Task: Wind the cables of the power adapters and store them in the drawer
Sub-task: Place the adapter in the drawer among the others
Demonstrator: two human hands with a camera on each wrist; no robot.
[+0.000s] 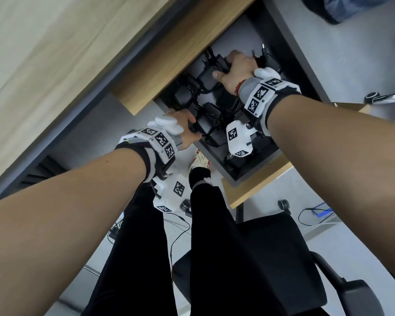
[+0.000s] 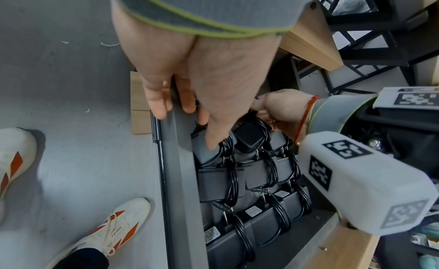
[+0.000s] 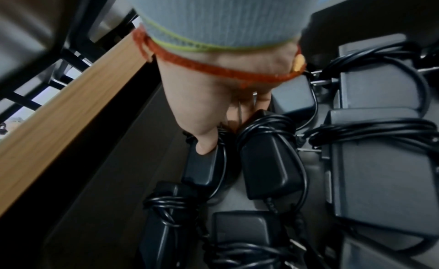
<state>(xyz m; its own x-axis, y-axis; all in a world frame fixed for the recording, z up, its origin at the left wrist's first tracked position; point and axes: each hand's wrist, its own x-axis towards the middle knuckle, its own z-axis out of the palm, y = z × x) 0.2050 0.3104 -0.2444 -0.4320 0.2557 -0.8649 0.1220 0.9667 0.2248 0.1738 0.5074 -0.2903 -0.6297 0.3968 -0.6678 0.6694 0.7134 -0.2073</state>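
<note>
The grey drawer (image 1: 249, 173) stands pulled out under the desk, packed with several black power adapters (image 2: 259, 175), each with its cable wound round it. My left hand (image 1: 193, 127) is at the drawer's near left side wall (image 2: 175, 160). One finger hangs outside the wall, and the thumb presses a tilted adapter (image 2: 204, 154) against the fingers behind it. Deeper in, my right hand (image 1: 224, 67) curls over two adapters. Its thumb lies on the smaller one (image 3: 202, 168), and its fingers hold the top of a cable-wrapped adapter (image 3: 270, 166). Both palms hide the contact points.
The wooden desk top (image 1: 55, 65) overhangs the back of the drawer. A black office chair (image 1: 249, 258) stands behind my legs at lower right. My white and orange shoes (image 2: 114, 230) are on the grey floor left of the drawer. Loose cables (image 1: 180, 236) lie on the floor.
</note>
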